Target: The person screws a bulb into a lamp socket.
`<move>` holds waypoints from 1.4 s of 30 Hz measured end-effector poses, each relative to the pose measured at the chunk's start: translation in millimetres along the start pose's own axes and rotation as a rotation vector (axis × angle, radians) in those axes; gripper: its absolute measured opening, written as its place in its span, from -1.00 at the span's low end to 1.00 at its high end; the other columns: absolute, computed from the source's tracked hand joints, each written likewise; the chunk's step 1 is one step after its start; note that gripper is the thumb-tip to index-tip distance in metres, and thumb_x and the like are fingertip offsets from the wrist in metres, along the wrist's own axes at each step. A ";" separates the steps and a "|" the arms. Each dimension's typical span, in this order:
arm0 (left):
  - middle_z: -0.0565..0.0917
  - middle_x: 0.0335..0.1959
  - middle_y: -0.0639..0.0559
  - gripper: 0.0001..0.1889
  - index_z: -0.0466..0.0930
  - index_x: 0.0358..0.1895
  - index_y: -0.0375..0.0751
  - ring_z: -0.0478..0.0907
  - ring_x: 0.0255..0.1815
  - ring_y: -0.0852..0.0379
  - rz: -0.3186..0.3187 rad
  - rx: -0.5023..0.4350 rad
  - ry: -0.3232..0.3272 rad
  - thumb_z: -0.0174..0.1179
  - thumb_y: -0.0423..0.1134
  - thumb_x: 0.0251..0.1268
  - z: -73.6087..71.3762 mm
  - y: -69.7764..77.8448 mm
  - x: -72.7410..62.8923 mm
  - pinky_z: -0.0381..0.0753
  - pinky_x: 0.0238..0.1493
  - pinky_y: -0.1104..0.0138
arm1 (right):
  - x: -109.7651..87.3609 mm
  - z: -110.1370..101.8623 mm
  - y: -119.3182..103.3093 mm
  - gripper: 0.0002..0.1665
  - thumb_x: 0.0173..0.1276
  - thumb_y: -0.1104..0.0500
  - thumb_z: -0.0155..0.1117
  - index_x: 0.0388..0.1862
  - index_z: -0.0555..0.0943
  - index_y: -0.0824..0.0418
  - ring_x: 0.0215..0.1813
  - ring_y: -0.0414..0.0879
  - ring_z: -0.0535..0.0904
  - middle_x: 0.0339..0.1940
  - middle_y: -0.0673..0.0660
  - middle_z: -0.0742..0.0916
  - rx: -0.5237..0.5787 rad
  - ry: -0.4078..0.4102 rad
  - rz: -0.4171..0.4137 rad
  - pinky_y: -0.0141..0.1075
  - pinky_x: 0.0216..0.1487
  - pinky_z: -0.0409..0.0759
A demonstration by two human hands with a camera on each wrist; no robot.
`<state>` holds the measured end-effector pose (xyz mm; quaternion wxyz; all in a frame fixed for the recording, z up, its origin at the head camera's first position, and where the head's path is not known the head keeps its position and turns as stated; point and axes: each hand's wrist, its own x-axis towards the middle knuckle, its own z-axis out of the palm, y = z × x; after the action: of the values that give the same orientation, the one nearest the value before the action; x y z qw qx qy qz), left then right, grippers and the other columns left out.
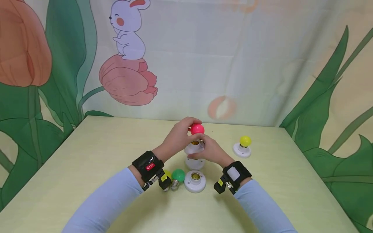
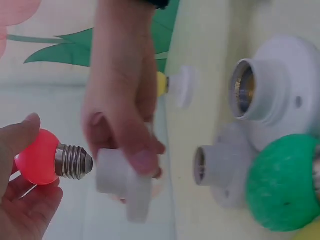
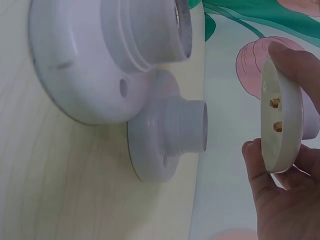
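Observation:
A pinkish-red light bulb (image 1: 197, 129) is held in my left hand (image 1: 181, 134), fingers and thumb round its globe. In the left wrist view the bulb's metal screw base (image 2: 74, 162) points at the mouth of a white lamp socket (image 2: 117, 175), with a small gap between them. My right hand (image 1: 215, 151) grips that socket by its round base, raised off the table. The right wrist view shows the socket's hollow underside (image 3: 280, 117) with two brass screws.
Two white sockets, a nearer one (image 1: 195, 187) and a farther one (image 1: 194, 164), stand below my hands. A green bulb (image 1: 178, 175) lies beside the nearer one, next to a partly hidden yellow bulb (image 1: 167, 173). At right stands a socket (image 1: 241, 152) with a yellow bulb (image 1: 245, 141) in it.

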<state>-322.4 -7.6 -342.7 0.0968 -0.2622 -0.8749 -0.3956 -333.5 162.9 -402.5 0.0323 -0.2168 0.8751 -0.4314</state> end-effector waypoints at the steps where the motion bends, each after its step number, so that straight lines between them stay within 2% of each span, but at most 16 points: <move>1: 0.56 0.08 -0.01 -0.53 0.51 0.17 -0.17 0.51 0.01 0.07 0.007 0.003 -0.009 0.36 -0.18 0.19 3.4 -1.1 -1.7 0.62 0.03 0.27 | 0.0 0.0 0.5 -0.09 -0.02 0.02 0.60 0.31 0.39 0.08 0.22 -0.05 0.47 0.21 0.02 0.58 0.009 -0.003 -0.013 -0.07 0.24 0.48; 8: 0.56 0.11 0.02 -0.49 0.50 0.19 -0.15 0.51 0.03 0.10 0.003 0.007 -0.037 0.37 -0.16 0.17 17.9 -11.7 -10.5 0.62 0.01 0.29 | -0.1 0.7 4.8 -0.14 -0.03 0.07 0.60 0.27 0.43 0.12 0.10 -0.09 0.54 0.15 0.03 0.62 -0.006 -0.012 -0.042 -0.16 0.15 0.54; 11: 0.54 0.15 0.02 -0.46 0.47 0.23 -0.15 0.50 0.07 0.08 -0.009 0.001 -0.053 0.38 -0.15 0.17 19.3 -13.2 -10.6 0.61 0.04 0.29 | -0.2 1.0 7.0 -0.15 -0.03 0.06 0.61 0.26 0.43 0.12 0.10 -0.10 0.55 0.14 0.03 0.63 -0.015 -0.016 -0.032 -0.17 0.15 0.54; 14: 0.53 0.15 0.01 -0.39 0.44 0.25 -0.15 0.49 0.08 0.07 -0.018 0.046 -0.039 0.40 -0.05 0.14 16.7 -10.4 -7.8 0.61 0.03 0.29 | -1.1 0.1 6.8 -0.17 -0.03 0.04 0.61 0.24 0.45 0.10 0.12 -0.07 0.55 0.13 0.03 0.63 -0.011 -0.013 -0.023 -0.12 0.18 0.52; 19: 0.50 -0.06 -0.02 -0.35 0.45 0.11 -0.17 0.50 -0.10 0.08 -0.047 0.193 -0.003 0.40 0.14 0.05 10.0 -1.1 -0.4 0.62 -0.18 0.35 | -2.3 -2.9 4.7 -0.24 -0.04 0.08 0.62 0.18 0.51 0.05 0.17 -0.04 0.52 0.11 0.03 0.62 0.001 0.003 -0.049 -0.05 0.24 0.48; 24: 0.48 -0.23 0.00 -0.47 0.48 -0.10 -0.20 0.50 -0.30 0.12 -0.064 0.262 -0.055 0.39 0.13 0.06 7.6 4.0 2.1 0.59 -0.31 0.41 | -2.8 -3.6 3.2 -0.20 -0.03 0.12 0.62 0.22 0.48 0.04 0.14 -0.06 0.54 0.12 0.02 0.63 0.025 -0.018 -0.068 -0.10 0.23 0.49; 26: 0.48 -0.25 0.00 -0.51 0.50 -0.12 -0.21 0.50 -0.30 0.14 -0.068 0.262 -0.071 0.38 0.10 0.09 7.2 4.3 1.9 0.60 -0.31 0.42 | -3.5 -3.4 2.1 -0.21 -0.02 0.09 0.61 0.23 0.48 0.04 0.13 -0.07 0.54 0.12 0.01 0.62 0.019 -0.023 -0.058 -0.12 0.21 0.50; 30: 0.51 -0.15 -0.03 -0.53 0.54 -0.04 -0.24 0.52 -0.20 0.11 -0.054 0.230 -0.105 0.38 0.03 0.13 3.5 3.6 1.3 0.63 -0.21 0.39 | -4.1 -2.2 1.0 -0.20 -0.02 0.03 0.60 0.22 0.46 0.04 0.11 -0.06 0.54 0.11 0.01 0.62 0.010 -0.022 -0.019 -0.12 0.15 0.55; 37: 0.57 0.07 -0.07 -0.52 0.52 0.20 -0.24 0.52 0.04 0.05 -0.005 0.145 -0.237 0.35 -0.25 0.19 -8.6 3.3 2.2 0.60 0.04 0.30 | -3.7 0.0 2.6 -0.11 -0.01 0.04 0.60 0.29 0.38 0.08 0.20 -0.07 0.50 0.18 0.01 0.60 0.007 -0.017 0.007 -0.09 0.22 0.50; 39: 0.55 0.12 -0.09 -0.45 0.47 0.26 -0.23 0.50 0.09 0.02 -0.016 0.134 -0.250 0.36 -0.23 0.19 -11.1 4.7 2.5 0.59 0.06 0.28 | -3.6 0.3 2.5 -0.14 -0.01 0.04 0.60 0.26 0.40 0.08 0.19 -0.07 0.51 0.16 0.01 0.60 0.003 -0.013 0.012 -0.09 0.22 0.50; 42: 0.51 0.11 -0.14 -0.38 0.41 0.28 -0.25 0.51 0.07 -0.02 -0.055 0.163 -0.222 0.36 -0.10 0.19 -11.6 6.9 2.8 0.63 -0.03 0.29 | -2.7 0.8 1.4 -0.23 -0.02 0.05 0.61 0.19 0.47 0.07 0.14 -0.05 0.52 0.10 0.02 0.62 -0.001 -0.009 0.002 -0.09 0.20 0.51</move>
<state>-321.5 -11.4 -329.5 0.0094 -0.2716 -0.9163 -0.2941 -331.3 164.2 -404.5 0.0368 -0.2181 0.8753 -0.4300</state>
